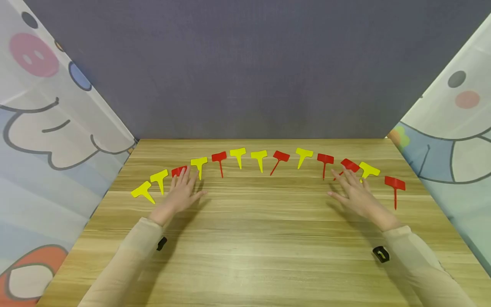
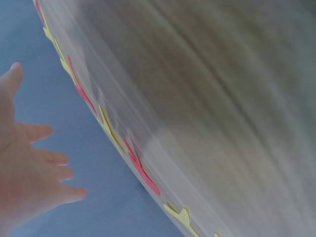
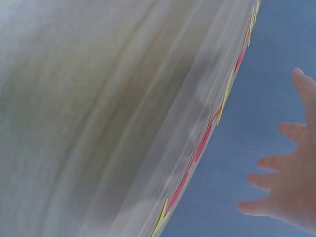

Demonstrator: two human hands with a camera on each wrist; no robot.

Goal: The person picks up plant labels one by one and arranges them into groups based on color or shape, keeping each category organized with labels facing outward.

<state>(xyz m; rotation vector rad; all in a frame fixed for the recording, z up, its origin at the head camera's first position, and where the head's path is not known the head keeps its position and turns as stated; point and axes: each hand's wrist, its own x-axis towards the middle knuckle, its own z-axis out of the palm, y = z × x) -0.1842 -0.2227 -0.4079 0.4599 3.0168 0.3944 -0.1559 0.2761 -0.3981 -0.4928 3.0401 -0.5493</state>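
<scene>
Yellow and red T-shaped plant labels lie in a wide arc along the far part of the wooden table. My left hand, fingers spread, hovers above the wood and partly hides a red label. Near it are a yellow label and, farther left, another yellow label. On the other side my right hand also hovers with spread fingers, overlapping a red label and the tip of a yellow label. Both wrist views show the left hand and right hand holding nothing.
The wooden table meets a grey upright panel at the back. Cartoon-printed curtains hang at the left and right. Small black pieces show beside the left sleeve and right sleeve.
</scene>
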